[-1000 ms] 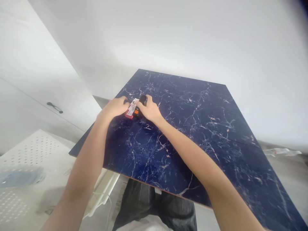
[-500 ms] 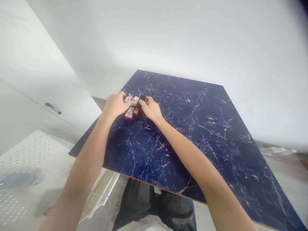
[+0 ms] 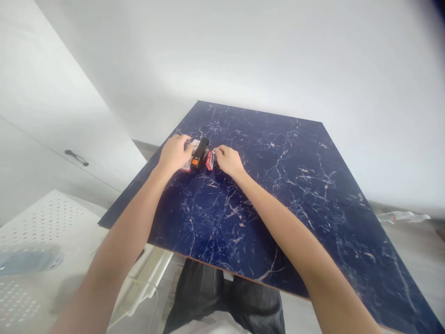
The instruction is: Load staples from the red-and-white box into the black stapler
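Note:
On the blue marbled table (image 3: 243, 204) a group of small boxes sits left of the middle. My left hand (image 3: 175, 152) curves round its left side, thumb and fingers against a white box (image 3: 196, 143), and partly covers a red-edged box (image 3: 186, 168). Alongside these lies a black box (image 3: 200, 153) with an orange patch at its near end. My right hand (image 3: 228, 160) is closed, fingertips pinching the right side of a small red-and-white box (image 3: 209, 160), which is tilted just right of the black one. Fine print is too small to read.
A white wall (image 3: 264, 60) stands behind the table. At the left are a cabinet with a dark handle (image 3: 77, 157) and a perforated white surface (image 3: 52, 213) bearing a clear plastic bottle (image 3: 31, 261). Another clear plastic item (image 3: 403, 216) lies beyond the table's right edge.
My right hand has moved right and slightly nearer, and a red-and-white box now shows at its fingertips. The black box is more exposed. My left hand has shifted slightly right.

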A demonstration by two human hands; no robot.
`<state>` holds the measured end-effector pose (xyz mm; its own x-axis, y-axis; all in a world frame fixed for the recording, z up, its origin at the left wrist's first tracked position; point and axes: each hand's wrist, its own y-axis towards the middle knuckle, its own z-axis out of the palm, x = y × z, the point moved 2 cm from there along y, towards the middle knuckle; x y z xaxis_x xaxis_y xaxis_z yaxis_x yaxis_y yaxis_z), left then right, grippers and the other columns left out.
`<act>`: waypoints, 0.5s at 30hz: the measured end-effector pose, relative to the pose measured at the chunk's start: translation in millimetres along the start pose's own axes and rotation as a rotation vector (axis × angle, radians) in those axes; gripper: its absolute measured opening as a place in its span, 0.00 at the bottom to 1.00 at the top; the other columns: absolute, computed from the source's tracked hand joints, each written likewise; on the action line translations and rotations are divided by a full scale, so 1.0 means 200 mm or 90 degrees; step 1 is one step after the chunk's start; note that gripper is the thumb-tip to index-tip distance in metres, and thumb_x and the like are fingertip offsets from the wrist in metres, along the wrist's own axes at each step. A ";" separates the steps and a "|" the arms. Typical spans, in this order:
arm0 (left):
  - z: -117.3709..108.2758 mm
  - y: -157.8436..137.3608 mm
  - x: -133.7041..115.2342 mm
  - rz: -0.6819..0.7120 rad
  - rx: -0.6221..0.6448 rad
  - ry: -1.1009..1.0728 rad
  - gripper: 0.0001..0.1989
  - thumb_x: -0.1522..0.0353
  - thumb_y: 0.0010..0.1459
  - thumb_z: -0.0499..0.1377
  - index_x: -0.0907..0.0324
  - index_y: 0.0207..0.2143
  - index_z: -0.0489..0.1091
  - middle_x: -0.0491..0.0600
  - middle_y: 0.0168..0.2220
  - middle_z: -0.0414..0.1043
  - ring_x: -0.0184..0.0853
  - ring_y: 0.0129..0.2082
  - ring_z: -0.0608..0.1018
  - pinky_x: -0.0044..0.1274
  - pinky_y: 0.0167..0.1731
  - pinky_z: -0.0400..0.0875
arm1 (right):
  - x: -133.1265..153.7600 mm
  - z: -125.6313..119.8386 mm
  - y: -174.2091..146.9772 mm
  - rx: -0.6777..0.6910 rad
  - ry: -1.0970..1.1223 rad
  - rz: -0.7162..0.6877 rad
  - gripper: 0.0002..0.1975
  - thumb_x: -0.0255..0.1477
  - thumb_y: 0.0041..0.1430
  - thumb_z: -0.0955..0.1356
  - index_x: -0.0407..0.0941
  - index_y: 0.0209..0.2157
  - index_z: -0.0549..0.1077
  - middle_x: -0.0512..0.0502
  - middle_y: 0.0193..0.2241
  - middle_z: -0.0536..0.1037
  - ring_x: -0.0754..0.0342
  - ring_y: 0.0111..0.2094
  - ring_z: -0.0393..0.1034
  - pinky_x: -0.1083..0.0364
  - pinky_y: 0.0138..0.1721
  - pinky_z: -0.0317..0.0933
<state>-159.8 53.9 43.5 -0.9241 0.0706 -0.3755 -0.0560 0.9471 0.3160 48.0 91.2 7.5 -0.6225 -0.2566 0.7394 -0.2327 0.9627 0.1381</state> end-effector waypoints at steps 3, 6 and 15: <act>0.08 0.03 0.05 0.030 0.101 -0.046 0.21 0.64 0.72 0.48 0.59 0.57 0.75 0.59 0.55 0.77 0.49 0.56 0.77 0.37 0.59 0.69 | 0.04 0.00 -0.03 0.037 -0.021 0.007 0.18 0.45 0.68 0.66 0.46 0.45 0.78 0.38 0.44 0.84 0.39 0.49 0.78 0.43 0.52 0.69; 0.14 0.03 0.06 0.065 0.129 -0.091 0.22 0.66 0.70 0.48 0.58 0.58 0.76 0.57 0.56 0.78 0.48 0.56 0.78 0.36 0.58 0.70 | 0.09 0.01 -0.05 0.069 -0.065 -0.021 0.26 0.45 0.57 0.73 0.45 0.52 0.76 0.37 0.48 0.83 0.37 0.50 0.78 0.43 0.53 0.69; 0.19 0.05 0.12 0.120 0.060 -0.128 0.25 0.73 0.64 0.48 0.58 0.57 0.77 0.54 0.60 0.75 0.44 0.63 0.74 0.36 0.66 0.66 | 0.09 -0.04 -0.05 0.080 -0.214 -0.052 0.21 0.27 0.65 0.64 0.44 0.57 0.76 0.36 0.49 0.82 0.40 0.50 0.78 0.45 0.52 0.68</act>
<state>-167.5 77.2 5.4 -0.8212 0.2993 -0.4859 0.1531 0.9357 0.3177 44.2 77.8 24.1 -0.8042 -0.3658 0.4685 -0.3682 0.9253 0.0904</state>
